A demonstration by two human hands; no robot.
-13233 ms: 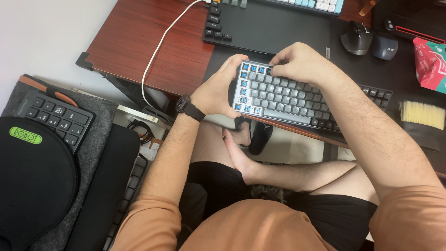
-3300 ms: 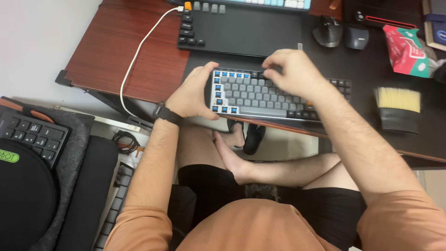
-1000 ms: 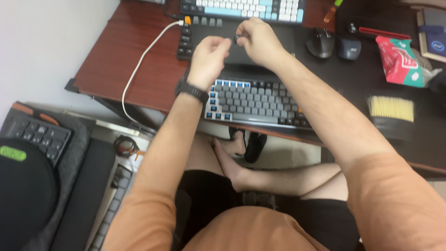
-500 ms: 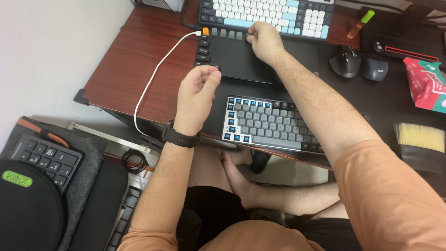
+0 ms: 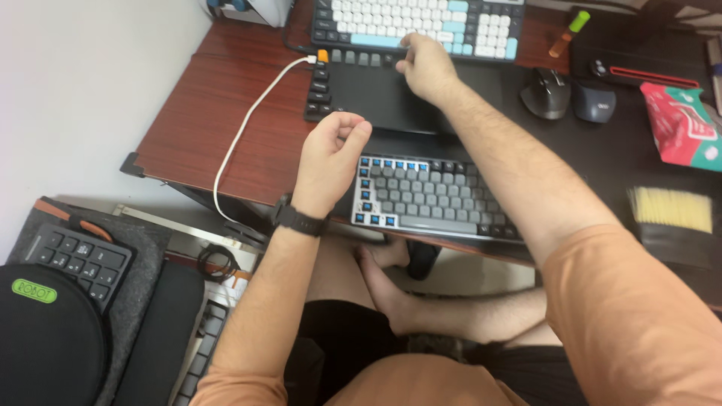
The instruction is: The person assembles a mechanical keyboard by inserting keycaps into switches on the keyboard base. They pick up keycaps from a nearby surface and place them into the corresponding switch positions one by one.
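A grey keyboard [image 5: 432,199] lies at the desk's front edge. Blue switches are bare along its left column and top row. My left hand [image 5: 331,150] hovers just left of it, fingers curled shut, with nothing visible in them. My right hand [image 5: 426,68] reaches to the far edge of a black pad [image 5: 391,101]. Its fingertips are pinched down on a small keycap at the right end of a row of loose keycaps [image 5: 361,58]. A column of dark loose keycaps [image 5: 319,89] runs down the pad's left edge.
A white and pale-blue keyboard [image 5: 417,19] sits behind the pad. A white cable [image 5: 248,128] crosses the red-brown desk [image 5: 218,113]. To the right are two mice [image 5: 545,94], a red-green packet [image 5: 681,124] and a brush [image 5: 669,210]. At lower left are a number pad [image 5: 79,259] and a round black case [image 5: 45,338].
Both hands have left the grey keyboard. The right hand carried a small dark keycap up to the row on the pad, and the left hand drew back beside the keyboard.
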